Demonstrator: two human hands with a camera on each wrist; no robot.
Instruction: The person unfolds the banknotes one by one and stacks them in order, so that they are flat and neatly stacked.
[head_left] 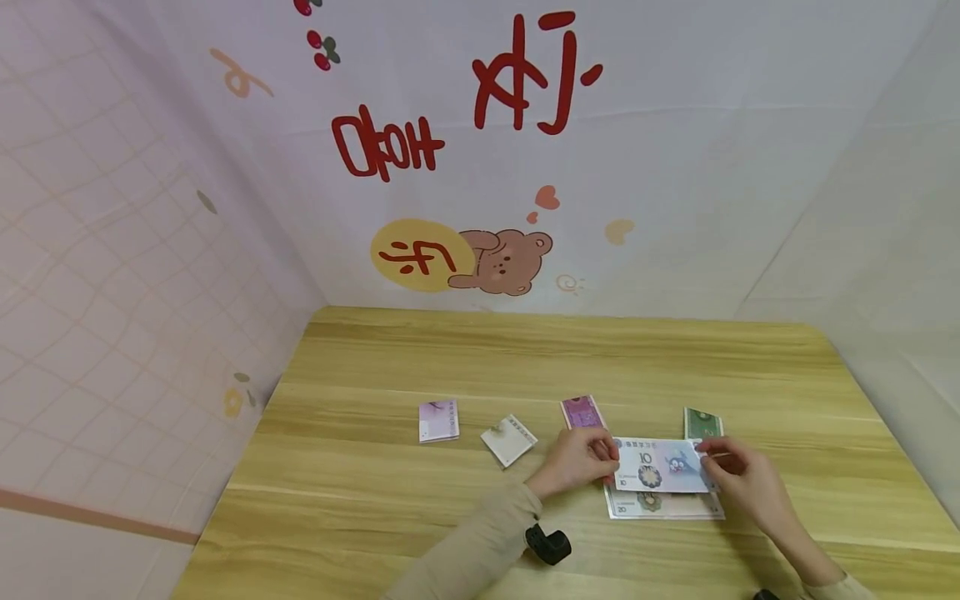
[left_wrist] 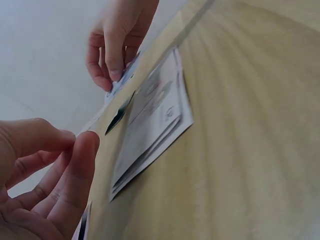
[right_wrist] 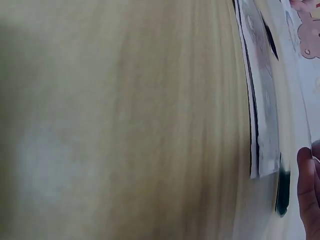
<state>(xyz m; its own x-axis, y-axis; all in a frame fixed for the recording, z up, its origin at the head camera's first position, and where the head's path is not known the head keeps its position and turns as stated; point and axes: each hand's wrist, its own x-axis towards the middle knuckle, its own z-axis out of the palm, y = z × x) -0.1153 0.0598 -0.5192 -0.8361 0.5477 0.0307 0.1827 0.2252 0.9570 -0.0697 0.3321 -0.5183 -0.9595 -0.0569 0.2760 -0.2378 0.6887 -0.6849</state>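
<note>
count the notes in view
6 visible: the 10 note held by left hand and right hand, the 20 note below it, purple note and green note beyond, lilac note and white note further left. More may hide beneath.

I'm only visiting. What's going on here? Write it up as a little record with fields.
Held: note marked 10
Left hand: pinches its left end
Right hand: pinches its right end
Underneath: note marked 20, on the wooden table
Farther back: purple note; green note
Toward the left: lilac note; pale note
</note>
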